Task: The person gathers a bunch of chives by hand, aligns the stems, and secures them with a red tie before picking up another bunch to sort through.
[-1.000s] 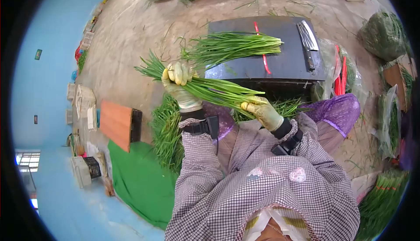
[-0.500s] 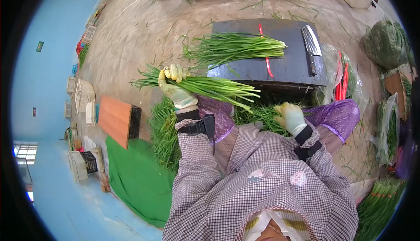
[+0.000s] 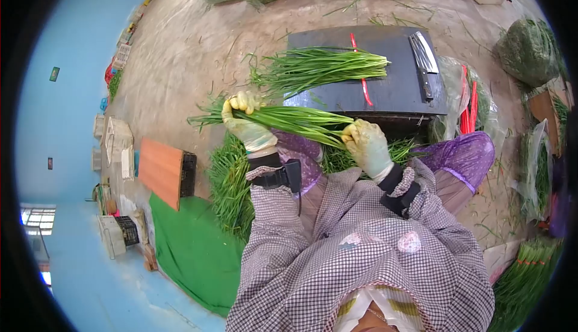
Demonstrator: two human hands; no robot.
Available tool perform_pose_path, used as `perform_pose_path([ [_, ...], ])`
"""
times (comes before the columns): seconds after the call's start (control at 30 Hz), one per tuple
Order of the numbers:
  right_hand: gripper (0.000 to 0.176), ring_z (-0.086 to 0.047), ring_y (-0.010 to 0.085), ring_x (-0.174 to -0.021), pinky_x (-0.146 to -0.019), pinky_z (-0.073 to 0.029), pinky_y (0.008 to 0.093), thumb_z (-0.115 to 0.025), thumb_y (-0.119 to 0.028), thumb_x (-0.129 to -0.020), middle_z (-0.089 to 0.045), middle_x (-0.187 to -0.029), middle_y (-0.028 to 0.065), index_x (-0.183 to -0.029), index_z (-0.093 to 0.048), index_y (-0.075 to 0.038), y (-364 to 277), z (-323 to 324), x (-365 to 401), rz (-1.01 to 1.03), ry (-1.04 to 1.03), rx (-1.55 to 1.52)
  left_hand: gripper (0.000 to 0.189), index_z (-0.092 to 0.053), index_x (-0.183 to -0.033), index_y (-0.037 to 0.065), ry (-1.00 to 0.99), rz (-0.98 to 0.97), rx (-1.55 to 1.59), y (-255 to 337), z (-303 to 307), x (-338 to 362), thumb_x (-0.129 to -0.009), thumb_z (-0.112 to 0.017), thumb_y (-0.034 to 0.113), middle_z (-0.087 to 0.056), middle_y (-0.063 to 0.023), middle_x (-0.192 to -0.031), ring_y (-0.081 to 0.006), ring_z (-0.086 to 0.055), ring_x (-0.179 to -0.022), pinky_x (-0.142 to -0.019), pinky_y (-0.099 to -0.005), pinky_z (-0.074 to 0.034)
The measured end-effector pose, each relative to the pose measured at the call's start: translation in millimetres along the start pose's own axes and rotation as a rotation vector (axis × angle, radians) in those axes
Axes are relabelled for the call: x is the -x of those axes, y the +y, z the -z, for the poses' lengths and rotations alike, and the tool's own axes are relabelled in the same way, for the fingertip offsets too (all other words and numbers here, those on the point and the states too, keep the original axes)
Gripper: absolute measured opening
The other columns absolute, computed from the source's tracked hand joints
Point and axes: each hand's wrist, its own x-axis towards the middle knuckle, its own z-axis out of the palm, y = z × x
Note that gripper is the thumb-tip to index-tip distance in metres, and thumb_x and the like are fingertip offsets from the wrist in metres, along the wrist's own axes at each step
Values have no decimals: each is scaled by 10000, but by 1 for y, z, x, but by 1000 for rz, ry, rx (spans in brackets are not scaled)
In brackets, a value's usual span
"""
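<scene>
Beside the dark board (image 3: 394, 96), a green bunch (image 3: 292, 120) is clasped by the curled left hand (image 3: 245, 120), its stalk ends (image 3: 338, 128) pinched in the nearly closed right hand (image 3: 366, 145).

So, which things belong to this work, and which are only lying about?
In the work, it seems:
long green stalks in gloved left hand, right hand at ends
similar bunch over thin red strip
flat black stand beneath
black-handled knife

Just lying about, probably:
bright green cloth
orange rectangular board
</scene>
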Motion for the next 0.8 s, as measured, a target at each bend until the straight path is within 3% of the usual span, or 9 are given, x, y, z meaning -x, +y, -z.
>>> perform_pose_path([
  [0.2,288,-701,266,-896,-733,-559,444,-671,-386,-847,-681,-930,94,-988,-712,-138,110,-11,75,-245,-835,535,312,-357,-698,189,-130,-2,180,30,18,-11,-986,-448,268,-310,58,-622,-72,-316,-541,-516,-250,-305],
  [0.3,454,-678,356,-916,-789,-551,451,-641,-489,-886,-670,-1022,166,-1159,-701,-132,90,27,32,-169,-254,-21,315,-347,-683,191,-170,27,296,19,8,-9,-976,-453,235,-311,59,-634,-75,-321,-554,-552,-254,-318],
  [0.33,441,-684,316,-981,-860,-551,404,-671,-416,-908,-682,-1089,157,-1210,-673,-95,72,39,12,-103,-263,-255,308,-352,-682,190,-209,45,313,15,6,-11,-969,-457,229,-320,60,-640,-77,-327,-558,-566,-256,-326],
  [0.4,386,-654,196,-1098,-963,-512,311,-675,-191,-953,-684,-1195,118,-1287,-606,-12,41,26,-7,-232,-364,-1264,322,-343,-675,197,-192,70,291,2,-10,-9,-980,-443,222,-320,63,-630,-75,-329,-556,-567,-265,-341],
  [0.53,246,-651,228,-866,-804,-541,328,-571,-218,-1001,-691,-1002,105,-1168,-650,-55,37,-9,-1,-73,-371,-917,356,-328,-664,208,-246,86,236,-7,-9,-15,-1001,-433,252,-335,61,-615,-68,-347,-555,-562,-272,-354],
  [0.57,187,-644,270,-801,-718,-538,360,-566,-239,-976,-649,-903,109,-1031,-647,-79,47,-13,8,-165,-405,-843,360,-328,-662,209,-253,71,236,-2,-13,-13,-1004,-430,258,-341,62,-613,-67,-350,-552,-562,-272,-355],
  [0.63,178,-681,267,-778,-654,-545,415,-576,-290,-927,-619,-830,67,-897,-648,-130,98,-32,36,167,-383,-102,366,-331,-659,210,-268,54,226,10,-12,-14,-1008,-427,265,-350,66,-610,-66,-353,-546,-560,-269,-354],
  [0.7,199,-668,298,-840,-708,-544,407,-598,-315,-919,-636,-914,53,-899,-675,-132,121,-17,49,-27,-483,308,370,-335,-658,210,-286,67,215,19,-3,-21,-1011,-426,269,-357,72,-608,-65,-353,-539,-557,-265,-351],
  [0.8,321,-624,349,-1084,-941,-518,410,-691,-339,-871,-647,-1177,144,-1096,-718,-113,74,39,-8,33,170,-88,366,-347,-657,205,-195,132,176,-2,-26,-15,-1005,-440,268,-363,72,-608,-68,-349,-531,-551,-258,-339],
])
